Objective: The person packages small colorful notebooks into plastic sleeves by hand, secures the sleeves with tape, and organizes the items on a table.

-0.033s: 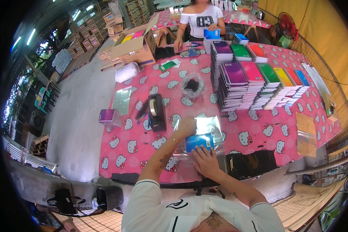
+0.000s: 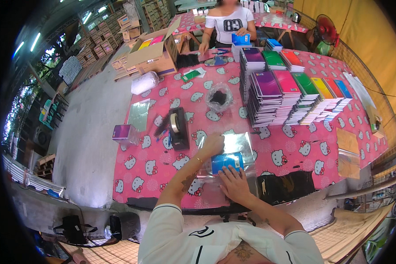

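Note:
A blue spiral notebook [image 2: 226, 163] lies in front of me on a clear plastic bag [image 2: 237, 141], whose shiny film reaches past the notebook's far edge. My right hand [image 2: 234, 182] rests flat on the notebook's near part with its fingers apart. Beyond the notebook's far left corner, my left hand [image 2: 213, 145] is closed at the left side of the bag, its fingertips mostly hidden, and the film seems pinched there. To the left of that hand stands a black tape dispenser [image 2: 178, 130] with a roll of tape.
Tall stacks of colourful notebooks [image 2: 273, 97] stand at the right back. A small purple-topped stack [image 2: 122, 132] sits at the left edge. A plastic-wrapped bundle [image 2: 218, 97] lies mid-table. Across the table a person [image 2: 229, 26] touches a blue notebook, near an open carton [image 2: 154, 55].

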Available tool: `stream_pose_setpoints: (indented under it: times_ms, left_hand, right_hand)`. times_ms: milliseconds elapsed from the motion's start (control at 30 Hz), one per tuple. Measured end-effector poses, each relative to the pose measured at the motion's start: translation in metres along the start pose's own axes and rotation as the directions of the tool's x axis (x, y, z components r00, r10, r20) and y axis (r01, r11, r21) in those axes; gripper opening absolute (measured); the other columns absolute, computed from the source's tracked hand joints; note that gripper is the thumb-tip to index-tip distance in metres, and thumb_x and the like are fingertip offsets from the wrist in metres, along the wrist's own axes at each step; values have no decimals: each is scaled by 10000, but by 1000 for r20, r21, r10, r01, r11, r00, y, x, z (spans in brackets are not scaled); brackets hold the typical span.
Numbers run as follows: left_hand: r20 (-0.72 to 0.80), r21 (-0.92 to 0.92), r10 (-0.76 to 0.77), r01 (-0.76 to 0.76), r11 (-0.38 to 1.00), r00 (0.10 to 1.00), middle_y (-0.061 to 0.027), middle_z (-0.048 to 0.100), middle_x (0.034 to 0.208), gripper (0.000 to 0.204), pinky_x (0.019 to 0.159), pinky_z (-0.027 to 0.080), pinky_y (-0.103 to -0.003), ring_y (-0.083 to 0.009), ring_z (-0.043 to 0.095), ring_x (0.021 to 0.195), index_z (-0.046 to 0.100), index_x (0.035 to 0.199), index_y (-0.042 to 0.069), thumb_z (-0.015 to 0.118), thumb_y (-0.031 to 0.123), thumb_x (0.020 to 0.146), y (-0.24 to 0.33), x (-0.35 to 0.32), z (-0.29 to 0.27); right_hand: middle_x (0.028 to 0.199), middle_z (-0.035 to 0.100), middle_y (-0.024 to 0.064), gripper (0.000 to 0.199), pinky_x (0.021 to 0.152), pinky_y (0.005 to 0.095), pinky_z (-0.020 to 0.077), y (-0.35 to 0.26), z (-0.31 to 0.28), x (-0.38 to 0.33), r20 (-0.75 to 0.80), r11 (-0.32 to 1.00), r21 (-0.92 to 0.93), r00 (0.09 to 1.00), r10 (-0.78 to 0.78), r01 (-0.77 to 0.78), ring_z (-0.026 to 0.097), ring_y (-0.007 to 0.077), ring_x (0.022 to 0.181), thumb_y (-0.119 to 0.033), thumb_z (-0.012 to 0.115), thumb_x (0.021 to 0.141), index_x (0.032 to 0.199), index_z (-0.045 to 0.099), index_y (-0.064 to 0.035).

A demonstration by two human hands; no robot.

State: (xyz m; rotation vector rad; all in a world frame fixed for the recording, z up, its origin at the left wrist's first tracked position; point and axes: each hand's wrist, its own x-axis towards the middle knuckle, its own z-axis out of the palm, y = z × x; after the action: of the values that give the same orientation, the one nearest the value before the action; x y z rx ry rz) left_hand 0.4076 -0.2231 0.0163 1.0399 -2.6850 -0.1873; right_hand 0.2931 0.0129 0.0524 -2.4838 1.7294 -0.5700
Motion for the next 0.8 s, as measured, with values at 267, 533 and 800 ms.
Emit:
stream_pose_setpoints:
  times_ms: [267, 533, 800]
  left_hand:
    - [28, -12, -96, 96, 995, 995, -172, 682, 902, 271, 804, 479, -483, -377, 658, 879, 613, 1027, 61, 660, 250, 838, 10, 1, -20]
    - [-61, -196, 76, -87, 977, 995, -120, 657, 884, 192, 796, 493, -432, -324, 630, 880, 682, 963, 60, 671, 191, 822, 47, -48, -55]
    - [-248, -138, -120, 88, 986, 961, -114, 639, 865, 193, 767, 502, -434, -313, 629, 889, 653, 935, 47, 617, 158, 780, 102, -96, -20]
  right_hand:
    - [1436, 475, 97, 552, 1087, 562, 284, -3, -1, 0, -37, 1000, -19, 999, -18, 18, 421, 287, 1344, -276, 645, 850, 1365, 517, -128]
    - [1430, 470, 108, 575, 1085, 574, 271, 4, 5, -1, -82, 999, -1, 996, -43, 43, 399, 299, 1353, -280, 668, 819, 1351, 529, -113]
    - [1400, 501, 178, 566, 1143, 631, 164, 7, 29, -1, -35, 988, -123, 995, -94, 89, 368, 369, 1395, -342, 592, 879, 1364, 532, -57]
